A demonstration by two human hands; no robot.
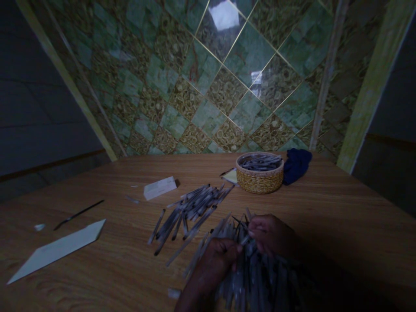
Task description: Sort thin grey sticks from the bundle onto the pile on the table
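Observation:
My left hand (216, 262) pinches one end of a slim pale, see-through stick-like piece (245, 241); it looks like a pen in a clear sleeve, but the dim light hides its exact kind. Close on the right, my right hand (271, 234) has its fingers curled together near the other end, and what they hold is hidden. Beneath both hands spreads a large heap of similar slim translucent pieces (240, 281), some with dark parts. Beyond the left hand lies a second, looser pile of dark-tipped slim pieces (195, 206) on the wooden table (126, 260).
A round woven basket (260, 181) full of similar pieces stands at the back, with a dark blue cloth (296, 166) against it. A white box (160, 188), a long pale card strip (61, 249) and a thin dark stick (79, 214) lie leftward. A tiled wall (208, 115) rises behind.

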